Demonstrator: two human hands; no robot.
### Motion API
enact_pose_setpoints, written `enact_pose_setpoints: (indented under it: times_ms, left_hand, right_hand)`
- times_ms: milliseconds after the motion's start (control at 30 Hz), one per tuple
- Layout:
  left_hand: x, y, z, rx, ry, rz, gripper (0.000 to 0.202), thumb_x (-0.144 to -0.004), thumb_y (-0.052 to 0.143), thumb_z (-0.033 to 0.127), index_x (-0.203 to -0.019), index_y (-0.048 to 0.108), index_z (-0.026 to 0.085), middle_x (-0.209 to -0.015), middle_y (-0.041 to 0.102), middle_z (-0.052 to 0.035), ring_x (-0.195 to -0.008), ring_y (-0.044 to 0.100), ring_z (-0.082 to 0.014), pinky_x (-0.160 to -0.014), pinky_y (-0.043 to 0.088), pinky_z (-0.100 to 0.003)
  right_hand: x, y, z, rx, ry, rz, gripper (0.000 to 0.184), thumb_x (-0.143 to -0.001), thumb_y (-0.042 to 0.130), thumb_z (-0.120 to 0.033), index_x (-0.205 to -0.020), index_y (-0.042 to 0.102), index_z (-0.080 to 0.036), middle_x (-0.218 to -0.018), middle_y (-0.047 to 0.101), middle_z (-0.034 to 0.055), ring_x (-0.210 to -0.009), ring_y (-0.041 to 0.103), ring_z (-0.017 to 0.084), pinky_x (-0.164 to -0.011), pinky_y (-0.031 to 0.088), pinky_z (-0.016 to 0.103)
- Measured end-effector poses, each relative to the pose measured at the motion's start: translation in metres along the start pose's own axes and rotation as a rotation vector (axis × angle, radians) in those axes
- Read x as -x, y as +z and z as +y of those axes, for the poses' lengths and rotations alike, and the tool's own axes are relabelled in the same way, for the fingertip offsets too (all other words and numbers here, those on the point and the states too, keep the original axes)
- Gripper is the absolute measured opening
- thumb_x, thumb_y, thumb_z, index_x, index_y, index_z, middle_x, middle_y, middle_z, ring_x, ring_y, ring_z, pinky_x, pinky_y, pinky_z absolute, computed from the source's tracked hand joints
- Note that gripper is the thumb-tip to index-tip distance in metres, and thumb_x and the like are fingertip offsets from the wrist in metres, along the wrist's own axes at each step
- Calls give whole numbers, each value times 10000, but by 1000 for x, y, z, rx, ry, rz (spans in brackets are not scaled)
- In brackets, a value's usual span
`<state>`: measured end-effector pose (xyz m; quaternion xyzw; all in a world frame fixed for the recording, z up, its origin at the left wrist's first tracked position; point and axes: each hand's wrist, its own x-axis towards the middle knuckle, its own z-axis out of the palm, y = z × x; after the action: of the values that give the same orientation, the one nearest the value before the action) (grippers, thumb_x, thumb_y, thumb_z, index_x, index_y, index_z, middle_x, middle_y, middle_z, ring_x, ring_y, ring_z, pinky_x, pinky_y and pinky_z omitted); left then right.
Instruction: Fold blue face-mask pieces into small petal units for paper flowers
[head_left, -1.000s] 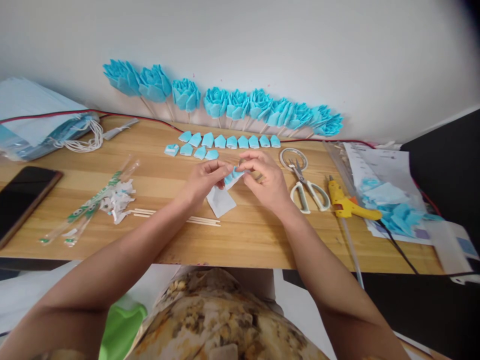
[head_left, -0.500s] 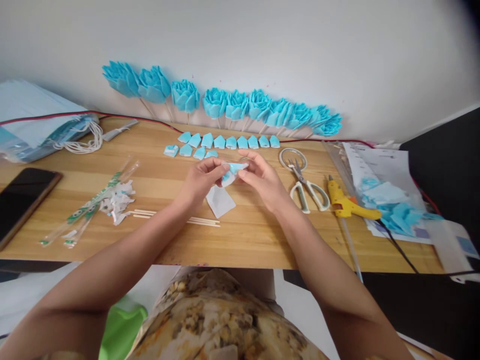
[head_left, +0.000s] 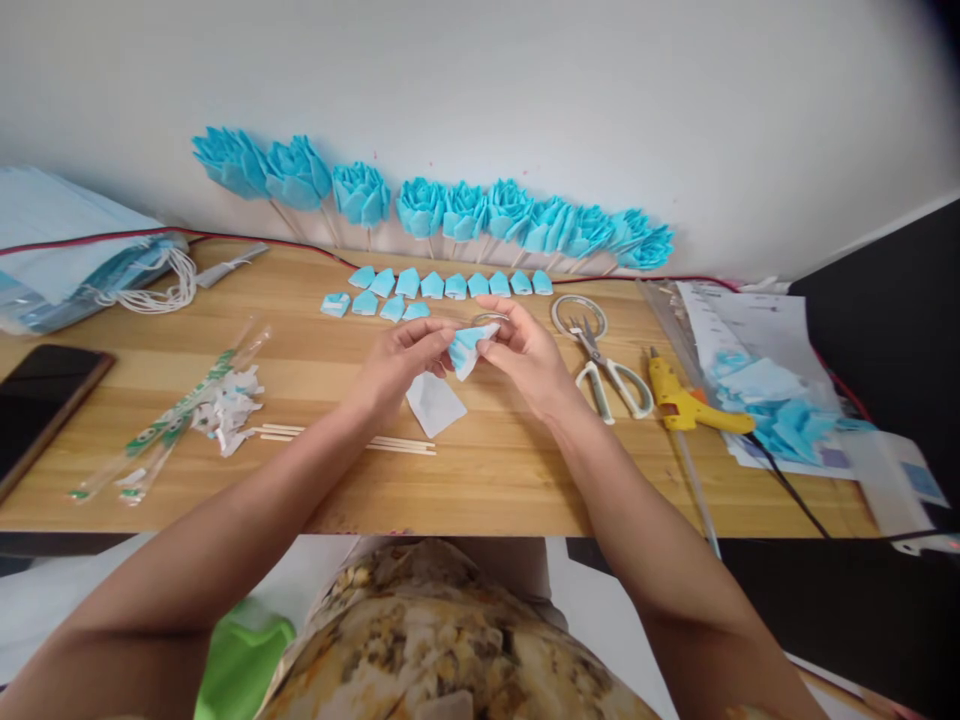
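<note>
Both my hands pinch one small folded blue piece point(head_left: 466, 347) above the middle of the wooden table point(head_left: 525, 470). My left hand point(head_left: 401, 360) grips its left side with closed fingers. My right hand point(head_left: 525, 352) holds its right side between thumb and fingertips. A white square piece point(head_left: 435, 403) lies flat on the table just under my hands. Behind my hands, several folded blue petals point(head_left: 442, 287) lie in two rows. Several finished blue flowers on sticks point(head_left: 420, 205) lean against the wall.
Scissors point(head_left: 609, 372), a tape ring point(head_left: 574, 312) and a yellow glue gun point(head_left: 686, 405) lie to the right, with blue scraps on papers point(head_left: 780, 415). Thin wooden sticks point(head_left: 345, 438), torn wrappers point(head_left: 217, 405), a phone point(head_left: 37, 400) and a stack of masks point(head_left: 67, 250) are at the left.
The blue piece has been turned and folded between my fingers, its white tip now pointing down. Both hands stayed in about the same spot; the view shifted slightly.
</note>
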<state>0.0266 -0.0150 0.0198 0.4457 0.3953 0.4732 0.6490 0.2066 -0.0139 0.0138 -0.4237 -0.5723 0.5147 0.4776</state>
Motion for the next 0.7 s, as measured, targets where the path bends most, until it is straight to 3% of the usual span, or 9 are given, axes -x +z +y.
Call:
enact_pose_setpoints:
  times_ms: [200,333,467,600,700]
  left_hand:
    - [1,0,0,-68,23,7,238,-691,822,354,-771,716,157,-640,673,-7,-582,592,-115,-608,480,-252]
    - [-1,-1,-2,-2,20,87,195,-676,819,310,-719,709,155,-600,661,2,-558,584,-104,-591,485,-238]
    - [-3,-1,-3,119,34,156,176,-669,814,280,-714,707,149,-606,670,-3,-579,613,-114,-597,517,-240]
    - [-2,1,-1,177,47,172,142,-689,805,241,-728,705,148,-602,666,6,-582,619,-114,-622,540,-249]
    - [-1,2,0,186,51,149,135,-701,806,233,-726,703,148,-614,666,10,-594,622,-109,-645,542,-248]
  right_hand:
    - [0,-1,1,55,-34,-12,470,-816,670,-274,-1275,566,-289,-795,593,-39,-731,596,133,-737,549,300]
    - [1,-4,0,94,-79,-9,409,-852,623,-289,-1257,563,-285,-886,658,-13,-847,638,157,-790,549,324]
    - [4,-1,-4,288,-314,158,244,-867,614,-265,-1110,591,-272,-1096,692,36,-1051,649,202,-860,537,370]
    - [8,8,-6,662,-650,219,113,-849,658,-206,-925,589,-254,-1076,679,55,-1076,634,236,-948,492,444]
    - [8,13,-3,790,-712,236,100,-863,670,-225,-916,590,-253,-1085,653,71,-1080,627,253,-942,486,459]
